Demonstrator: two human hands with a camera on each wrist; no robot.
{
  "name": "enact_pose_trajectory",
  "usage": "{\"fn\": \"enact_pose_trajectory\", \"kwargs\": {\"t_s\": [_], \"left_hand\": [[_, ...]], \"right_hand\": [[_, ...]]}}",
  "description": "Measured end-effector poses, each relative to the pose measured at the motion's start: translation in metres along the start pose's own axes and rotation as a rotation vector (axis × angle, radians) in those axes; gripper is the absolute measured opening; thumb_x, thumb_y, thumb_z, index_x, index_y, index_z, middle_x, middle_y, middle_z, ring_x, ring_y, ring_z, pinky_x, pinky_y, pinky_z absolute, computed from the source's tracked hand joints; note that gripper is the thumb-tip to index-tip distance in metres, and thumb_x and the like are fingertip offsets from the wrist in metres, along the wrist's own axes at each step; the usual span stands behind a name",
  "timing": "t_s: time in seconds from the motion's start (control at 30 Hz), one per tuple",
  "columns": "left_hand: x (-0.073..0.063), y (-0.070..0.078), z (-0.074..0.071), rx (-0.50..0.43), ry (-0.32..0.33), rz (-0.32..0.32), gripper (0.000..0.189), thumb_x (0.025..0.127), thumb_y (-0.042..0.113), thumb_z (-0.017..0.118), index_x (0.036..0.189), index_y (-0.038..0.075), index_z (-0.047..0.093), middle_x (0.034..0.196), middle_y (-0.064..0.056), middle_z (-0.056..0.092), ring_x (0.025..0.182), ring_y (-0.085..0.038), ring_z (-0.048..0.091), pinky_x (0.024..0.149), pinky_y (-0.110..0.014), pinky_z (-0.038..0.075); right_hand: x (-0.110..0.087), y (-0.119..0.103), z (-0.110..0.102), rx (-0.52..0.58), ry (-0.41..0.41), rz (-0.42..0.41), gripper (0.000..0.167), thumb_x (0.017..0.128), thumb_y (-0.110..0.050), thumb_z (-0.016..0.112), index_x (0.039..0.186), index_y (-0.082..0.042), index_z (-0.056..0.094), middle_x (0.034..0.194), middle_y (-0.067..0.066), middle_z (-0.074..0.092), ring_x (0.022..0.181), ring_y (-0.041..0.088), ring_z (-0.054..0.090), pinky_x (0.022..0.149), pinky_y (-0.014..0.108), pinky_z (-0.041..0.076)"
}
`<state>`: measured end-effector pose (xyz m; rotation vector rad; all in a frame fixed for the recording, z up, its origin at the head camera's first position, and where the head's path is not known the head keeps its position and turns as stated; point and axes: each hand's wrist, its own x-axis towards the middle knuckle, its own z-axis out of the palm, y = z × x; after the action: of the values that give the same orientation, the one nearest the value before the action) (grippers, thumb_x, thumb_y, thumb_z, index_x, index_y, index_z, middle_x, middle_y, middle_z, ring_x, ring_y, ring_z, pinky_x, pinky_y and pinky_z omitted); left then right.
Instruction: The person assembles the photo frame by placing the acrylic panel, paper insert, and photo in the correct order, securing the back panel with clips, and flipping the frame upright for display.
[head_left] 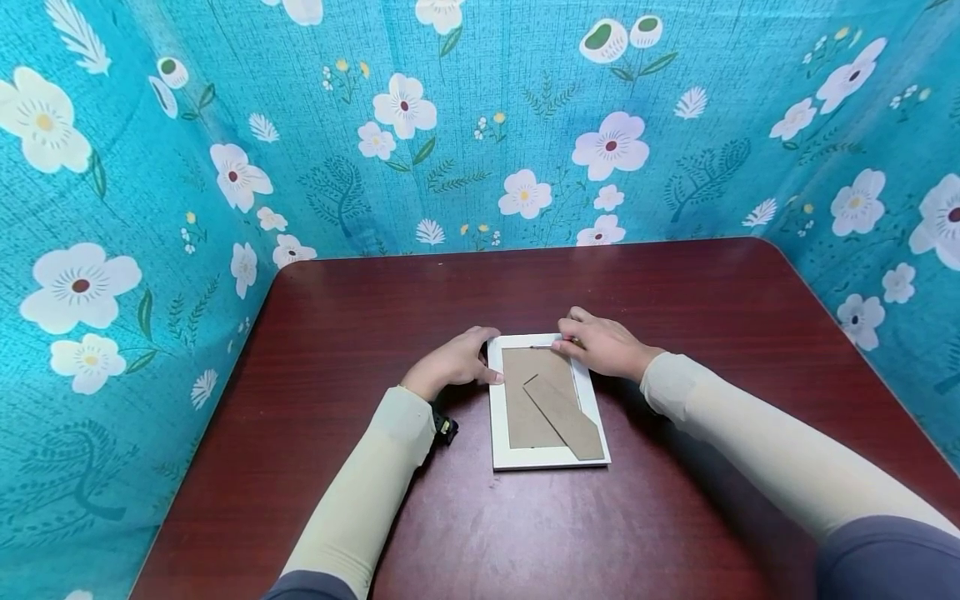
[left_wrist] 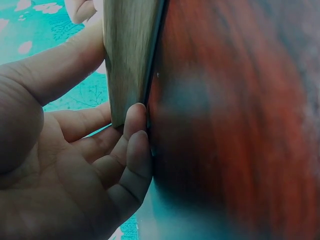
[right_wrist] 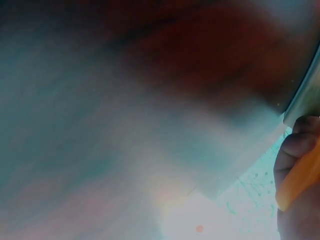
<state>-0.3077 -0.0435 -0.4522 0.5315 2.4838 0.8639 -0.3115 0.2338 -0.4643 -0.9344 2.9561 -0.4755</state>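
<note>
A white picture frame (head_left: 497, 417) lies back side up on the table, its brown backing board (head_left: 528, 417) showing. The stand flap (head_left: 581, 433) slants across the board to the lower right corner. My left hand (head_left: 455, 360) grips the frame's upper left side, thumb on the back face; in the left wrist view its fingers (left_wrist: 136, 150) curl against the edge. At the upper right corner, my right hand (head_left: 603, 344) holds a tool with an orange handle (right_wrist: 300, 175). A thin dark shaft (head_left: 542, 347) shows by the board's top edge; its tip is too small to make out.
The dark red wooden table (head_left: 360, 317) has rounded far corners. Blue floral cloth (head_left: 480, 125) hangs behind it and at both sides. A black band with a small device (head_left: 446, 428) is on the left wrist.
</note>
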Motion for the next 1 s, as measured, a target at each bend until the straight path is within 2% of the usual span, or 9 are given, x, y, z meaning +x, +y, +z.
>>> {"fn": "enact_pose_trajectory", "kwargs": {"t_s": [0.33, 0.6, 1.0], "left_hand": [[0.0018, 0.0002, 0.0001, -0.004, -0.004, -0.006, 0.080, 0.082, 0.020, 0.081, 0.148, 0.008, 0.038, 0.136, -0.009, 0.042, 0.081, -0.017, 0.058, 0.076, -0.030, 0.047], [0.0005, 0.0007, -0.0001, 0.004, -0.014, -0.015, 0.080, 0.082, 0.020, 0.080, 0.149, 0.009, 0.037, 0.137, -0.008, 0.043, 0.087, -0.018, 0.057, 0.077, -0.030, 0.048], [0.0012, 0.0023, -0.0002, -0.009, -0.007, -0.020, 0.080, 0.082, 0.018, 0.081, 0.148, 0.007, 0.038, 0.137, -0.009, 0.043, 0.086, -0.018, 0.057, 0.078, -0.030, 0.047]], "right_hand": [[0.0000, 0.0022, -0.0001, -0.005, 0.016, -0.025, 0.031, 0.098, -0.037, 0.058, 0.077, -0.023, 0.041, 0.086, -0.001, 0.035, 0.056, 0.014, 0.033, 0.048, 0.031, 0.025], [0.0005, 0.0003, -0.0035, -0.005, -0.021, -0.031, 0.030, 0.099, -0.038, 0.057, 0.077, -0.024, 0.042, 0.086, 0.000, 0.035, 0.056, 0.013, 0.031, 0.049, 0.030, 0.024], [0.0007, 0.0010, -0.0038, -0.002, -0.014, -0.043, 0.032, 0.098, -0.037, 0.059, 0.075, -0.024, 0.041, 0.085, -0.001, 0.036, 0.055, 0.013, 0.032, 0.048, 0.030, 0.023]]}}
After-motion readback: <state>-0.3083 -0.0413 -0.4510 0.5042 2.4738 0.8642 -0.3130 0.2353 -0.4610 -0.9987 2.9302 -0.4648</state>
